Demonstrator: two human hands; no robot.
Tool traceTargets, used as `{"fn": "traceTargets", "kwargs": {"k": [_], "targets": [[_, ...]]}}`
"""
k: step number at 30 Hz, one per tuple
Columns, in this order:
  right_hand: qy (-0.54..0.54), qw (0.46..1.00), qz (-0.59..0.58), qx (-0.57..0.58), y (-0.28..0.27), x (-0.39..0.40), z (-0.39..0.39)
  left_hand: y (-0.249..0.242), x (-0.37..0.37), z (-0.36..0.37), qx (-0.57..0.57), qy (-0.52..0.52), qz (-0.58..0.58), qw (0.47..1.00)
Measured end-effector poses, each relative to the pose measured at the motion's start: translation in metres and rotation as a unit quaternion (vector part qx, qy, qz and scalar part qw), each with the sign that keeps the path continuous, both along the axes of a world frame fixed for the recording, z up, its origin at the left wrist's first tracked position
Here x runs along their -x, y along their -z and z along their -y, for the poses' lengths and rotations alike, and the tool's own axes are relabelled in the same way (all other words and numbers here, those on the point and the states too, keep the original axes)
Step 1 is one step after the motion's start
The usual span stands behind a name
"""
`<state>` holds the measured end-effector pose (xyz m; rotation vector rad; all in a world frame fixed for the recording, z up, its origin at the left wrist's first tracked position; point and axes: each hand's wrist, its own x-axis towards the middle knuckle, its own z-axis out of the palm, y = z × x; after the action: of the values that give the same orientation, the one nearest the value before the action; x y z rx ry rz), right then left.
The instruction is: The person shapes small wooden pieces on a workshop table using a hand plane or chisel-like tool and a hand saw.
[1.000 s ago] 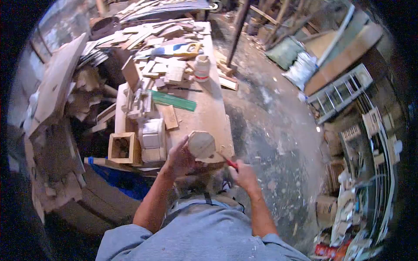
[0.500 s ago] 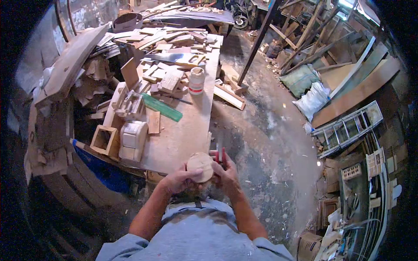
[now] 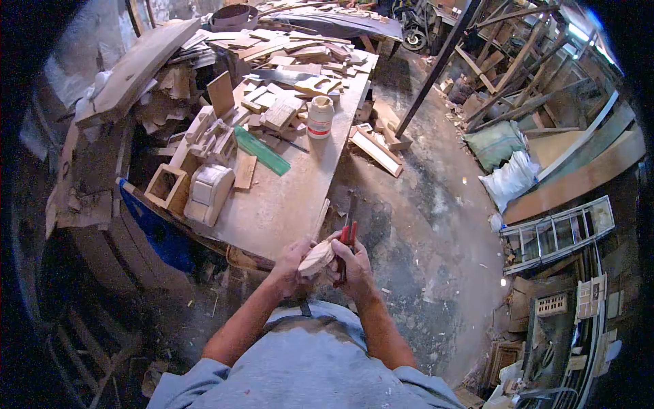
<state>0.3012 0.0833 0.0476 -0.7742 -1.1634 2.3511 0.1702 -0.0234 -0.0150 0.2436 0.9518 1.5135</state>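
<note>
A pale round wooden piece (image 3: 317, 258) is tilted between my two hands, its edge facing up. My left hand (image 3: 291, 262) grips it from the left, fingers closed around its side. My right hand (image 3: 357, 267) is closed on a red-handled tool (image 3: 349, 233) with a slim metal end pointing away from me. The thumb of that hand rests right at the wood's right side. Both hands are in front of my body, by the near right corner of the workbench (image 3: 272, 215); the lower part of the tool is hidden in my palm.
On the bench stand a white bottle (image 3: 319, 117), a green strip (image 3: 262, 150), a handsaw (image 3: 289, 79) and a box-like wooden block (image 3: 209, 193), with scrap wood heaped behind. A dark post (image 3: 436, 68) rises on the right. A ladder (image 3: 558, 232) lies along the right side.
The round wooden piece has turned from showing its flat face to a tilted, edge-up view. The red-handled tool stands more upright in my right hand. The camera view has shifted slightly.
</note>
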Motion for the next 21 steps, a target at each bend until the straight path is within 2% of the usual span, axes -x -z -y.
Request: {"fn": "traceTargets", "kwargs": {"k": [2,5,8,11,14,17,19,21], "targets": [[0.016,0.999,0.013,-0.039,0.003,-0.004,-0.003,-0.017,-0.003,0.005,0.023,-0.042,0.018,0.999],[0.018,0.996,0.029,-0.082,0.002,-0.009,-0.007,-0.011,-0.01,-0.001,-0.004,-0.061,-0.25,0.966],[0.009,0.996,0.036,-0.075,-0.001,-0.009,-0.011,-0.04,-0.007,0.007,0.042,0.061,-0.216,0.974],[0.012,0.996,0.052,-0.077,0.003,-0.017,-0.024,-0.03,-0.005,0.002,-0.014,0.06,0.047,0.997],[0.025,0.983,0.125,-0.134,0.005,-0.025,-0.028,-0.049,0.001,0.003,0.054,0.053,0.055,0.996],[-0.018,0.984,0.099,-0.145,0.024,-0.021,-0.028,-0.054,0.006,0.0,-0.001,0.076,0.087,0.993],[-0.002,0.985,0.081,-0.152,0.037,-0.017,-0.023,-0.052,0.009,-0.001,0.035,0.073,0.084,0.993],[0.017,0.989,0.097,-0.112,0.039,-0.012,-0.018,-0.049,0.013,-0.001,0.067,0.049,0.067,0.994]]}}
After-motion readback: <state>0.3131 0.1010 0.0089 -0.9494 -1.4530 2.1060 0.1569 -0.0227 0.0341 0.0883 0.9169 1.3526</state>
